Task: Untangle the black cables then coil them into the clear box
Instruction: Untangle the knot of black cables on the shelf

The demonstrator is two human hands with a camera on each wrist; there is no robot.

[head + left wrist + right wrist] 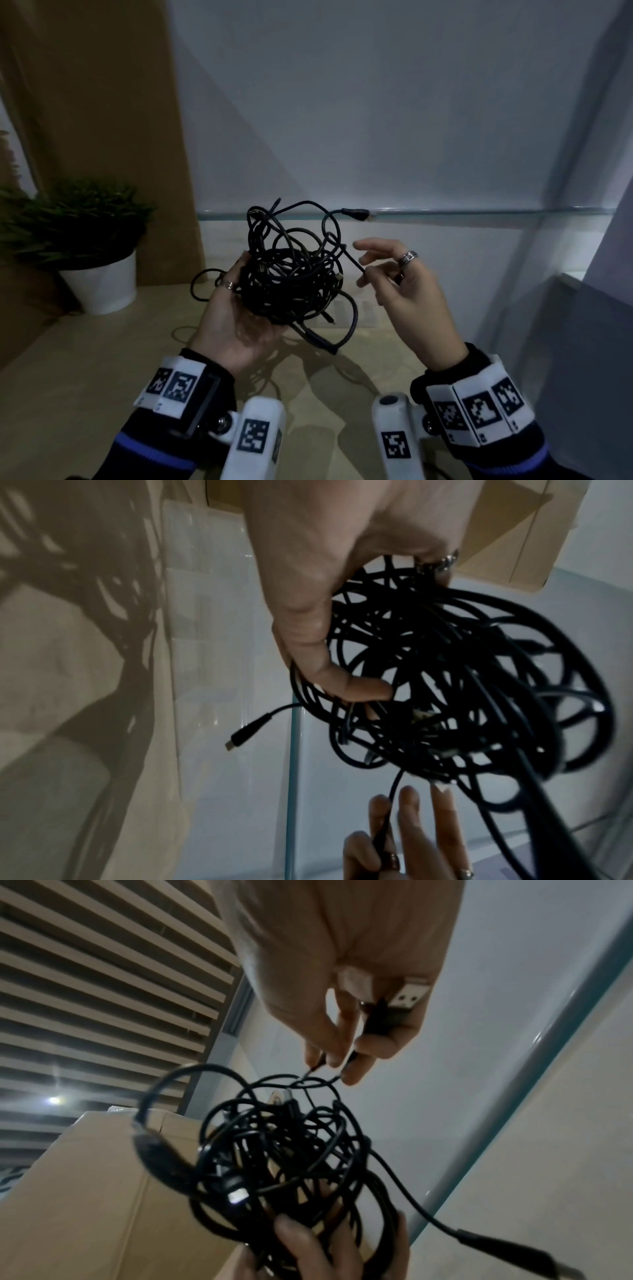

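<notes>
A tangled ball of black cables (291, 274) rests in my left hand (236, 308), raised above the table with the fingers curled round its left side. Loose loops hang down to the tabletop. One plug end (356, 214) sticks out at the upper right of the tangle. My right hand (373, 270) pinches a single strand pulled from the ball's right side. In the right wrist view a USB plug (407, 999) lies against that palm while the fingertips (329, 1056) pinch the strand. The clear box (205, 601) stands on the table beyond the cables, seen in the left wrist view.
A potted plant in a white pot (99, 281) stands at the left on the light wooden table (85, 377). A tall cardboard box (102, 120) rises behind it. A pale wall with a glass ledge (479, 212) closes the back, and a grey panel (589, 342) stands at the right.
</notes>
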